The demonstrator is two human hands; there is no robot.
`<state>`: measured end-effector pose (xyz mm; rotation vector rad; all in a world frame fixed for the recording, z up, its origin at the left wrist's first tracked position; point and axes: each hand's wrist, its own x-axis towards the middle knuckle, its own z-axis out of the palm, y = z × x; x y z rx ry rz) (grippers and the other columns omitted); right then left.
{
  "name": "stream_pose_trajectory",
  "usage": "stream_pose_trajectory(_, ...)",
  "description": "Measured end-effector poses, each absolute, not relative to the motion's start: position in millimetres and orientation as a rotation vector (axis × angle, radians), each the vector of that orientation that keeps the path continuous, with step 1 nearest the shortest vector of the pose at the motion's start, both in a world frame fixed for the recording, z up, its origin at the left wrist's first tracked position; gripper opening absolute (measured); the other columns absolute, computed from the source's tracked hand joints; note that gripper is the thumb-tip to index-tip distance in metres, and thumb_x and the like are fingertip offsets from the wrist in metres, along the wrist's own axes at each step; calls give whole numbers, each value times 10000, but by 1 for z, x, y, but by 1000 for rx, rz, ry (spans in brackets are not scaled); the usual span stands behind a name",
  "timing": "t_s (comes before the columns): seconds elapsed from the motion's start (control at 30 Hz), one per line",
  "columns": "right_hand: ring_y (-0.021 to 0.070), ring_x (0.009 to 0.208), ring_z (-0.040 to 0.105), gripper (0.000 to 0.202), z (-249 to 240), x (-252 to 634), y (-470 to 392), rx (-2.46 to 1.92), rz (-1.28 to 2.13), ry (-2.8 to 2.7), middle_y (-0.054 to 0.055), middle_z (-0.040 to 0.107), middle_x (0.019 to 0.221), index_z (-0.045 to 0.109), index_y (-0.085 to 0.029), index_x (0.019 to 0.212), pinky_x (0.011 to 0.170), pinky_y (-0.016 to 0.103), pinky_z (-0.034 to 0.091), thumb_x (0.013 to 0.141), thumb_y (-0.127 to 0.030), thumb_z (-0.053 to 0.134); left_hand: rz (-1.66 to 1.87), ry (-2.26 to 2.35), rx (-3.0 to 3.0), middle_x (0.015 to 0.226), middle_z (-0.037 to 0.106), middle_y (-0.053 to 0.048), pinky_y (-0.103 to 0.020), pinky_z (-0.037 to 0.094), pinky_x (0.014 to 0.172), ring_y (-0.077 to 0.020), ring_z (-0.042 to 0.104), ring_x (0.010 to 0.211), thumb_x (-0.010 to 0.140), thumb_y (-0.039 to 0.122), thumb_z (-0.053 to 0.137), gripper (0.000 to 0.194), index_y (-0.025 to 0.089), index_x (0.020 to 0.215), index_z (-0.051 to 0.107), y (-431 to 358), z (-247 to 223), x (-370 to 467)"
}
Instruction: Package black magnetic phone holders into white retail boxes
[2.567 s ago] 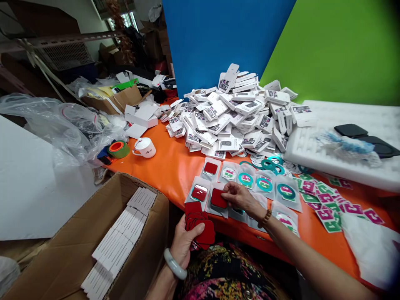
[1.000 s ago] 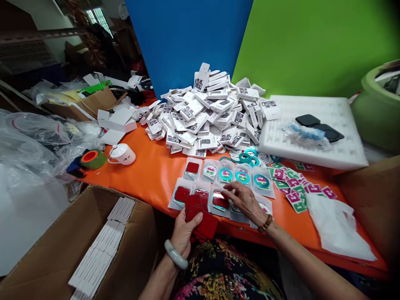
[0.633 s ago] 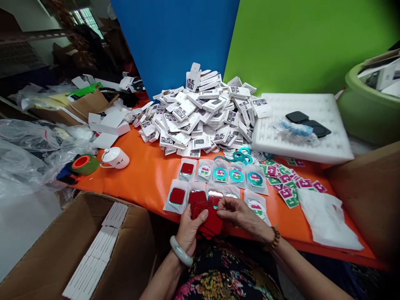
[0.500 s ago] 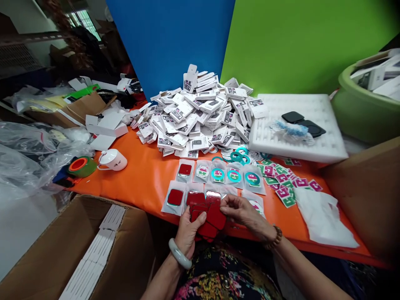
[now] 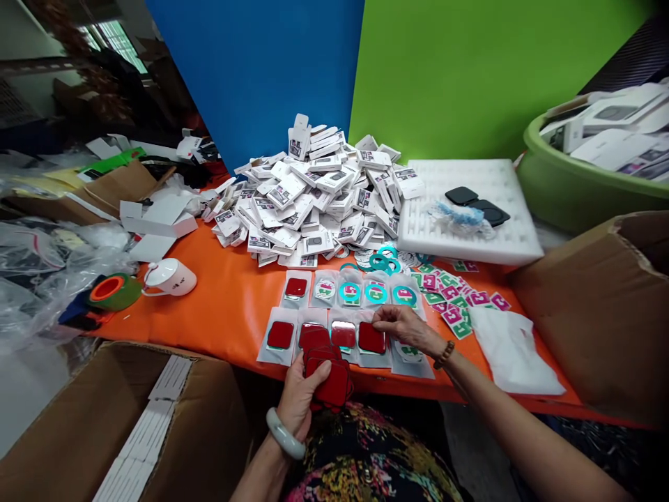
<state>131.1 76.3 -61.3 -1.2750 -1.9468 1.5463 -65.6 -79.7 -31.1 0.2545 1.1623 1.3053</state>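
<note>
A fanned stack of red square pads (image 5: 332,380) sits in my left hand (image 5: 299,392), thumb pressed on top. My right hand (image 5: 408,328) pinches the upper right corner of a single red pad (image 5: 371,337), which lies over a translucent pouch (image 5: 375,360) in the front row. To its left, more red pads (image 5: 281,335) rest on pouches. In the back row, one pouch bears a red pad (image 5: 296,287); several others show round teal or white ring stickers (image 5: 350,293). At the front row's right end, a pouch (image 5: 412,354) shows a green-and-white printed piece.
Behind the pouches rises a heap of small white boxes (image 5: 313,202). A white foam tray (image 5: 465,240) holds black pads. Printed cards (image 5: 449,293) and a white bag (image 5: 515,355) lie right. A mug (image 5: 172,277), tape roll (image 5: 112,293) and open carton (image 5: 209,404) stand left.
My right hand has carried one red pad off the stack, rightward onto a front-row pouch. My left hand keeps the rest. The view has shifted to the right.
</note>
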Motion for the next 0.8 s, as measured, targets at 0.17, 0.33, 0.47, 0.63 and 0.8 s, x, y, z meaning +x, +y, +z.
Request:
stream_pose_trajectory(0.17,153,678,521,200,-63,131,70,-1293,1284,-2029,23,604,719,639,-179,701,631,270,394,723,-368,578,1304,1156,232,949,679,-66,-311,531,740,-183,654,793,640,238,758,473,148,1039,522,-75,-29,-62)
stream_pose_trajectory(0.33,134,619,482,277,-31,126,41,-1326,1338,-1919,7,556,669,603,-192,719,580,255,371,805,-438,511,1317,1166,223,922,686,-57,-316,533,722,-184,656,772,621,235,769,495,152,1041,520,-67,-27,-56)
stream_pose_trajectory(0.47,97,537,409,239,-15,112,11,-1218,1832,-1709,-36,496,603,531,-197,729,500,226,314,717,-411,638,1320,1135,259,914,690,-57,-317,527,725,-195,655,788,612,243,776,482,156,1021,535,-61,-26,-47)
stream_pose_trajectory(0.63,95,567,408,258,-26,105,-1,-1206,1908,-1489,-35,493,630,509,-189,701,513,222,305,667,-379,680,1312,1137,289,938,681,-64,-300,511,748,-189,652,815,700,331,711,387,154,1004,549,-59,-30,-41)
stream_pose_trajectory(0.8,71,521,374,288,-31,116,2,-1193,1997,-1353,-48,475,603,495,-176,706,494,215,262,670,-396,678,1286,1101,309,976,676,-78,-314,499,801,-190,644,852,706,283,711,398,146,1037,539,-61,-29,-42)
